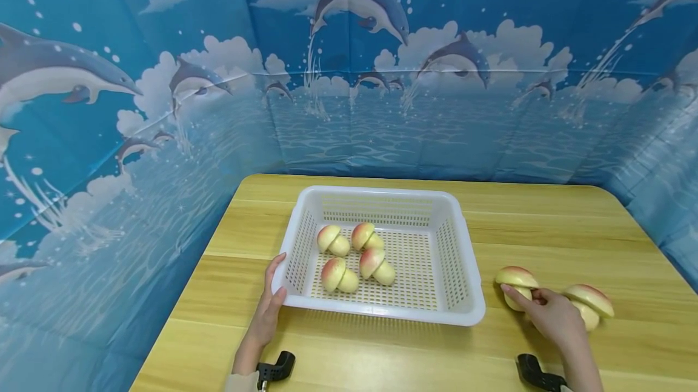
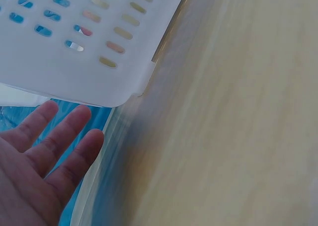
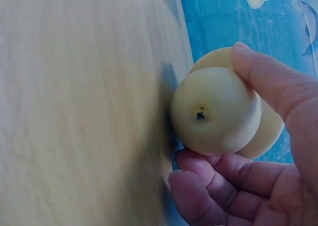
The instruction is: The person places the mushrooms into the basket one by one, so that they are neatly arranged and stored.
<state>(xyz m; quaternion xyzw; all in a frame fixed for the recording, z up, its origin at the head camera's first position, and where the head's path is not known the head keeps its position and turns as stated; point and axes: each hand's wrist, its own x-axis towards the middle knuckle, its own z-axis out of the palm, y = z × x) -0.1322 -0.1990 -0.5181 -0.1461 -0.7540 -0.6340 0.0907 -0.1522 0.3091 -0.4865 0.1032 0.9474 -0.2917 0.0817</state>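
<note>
At the table's right side, my right hand (image 1: 556, 316) pinches the pale stem of a toy mushroom (image 1: 517, 278) with a red-blushed cap. In the right wrist view, the thumb lies along one side of the mushroom (image 3: 216, 112) and curled fingers are on the other. A second toy mushroom (image 1: 591, 301) lies just right of that hand. My left hand (image 1: 267, 304) is at the near left corner of a white plastic basket (image 1: 376, 310). Its visible fingers (image 2: 74, 166) are spread and fairly straight by the rim; the left wrist view hides the thumb. Several similar mushrooms (image 1: 372, 263) lie inside the basket.
The basket stands on a wood-grain table (image 1: 545, 222). A dolphin-printed curtain (image 1: 349, 125) hangs behind the table and along its sides. Black wrist mounts (image 1: 277, 366) show near both wrists.
</note>
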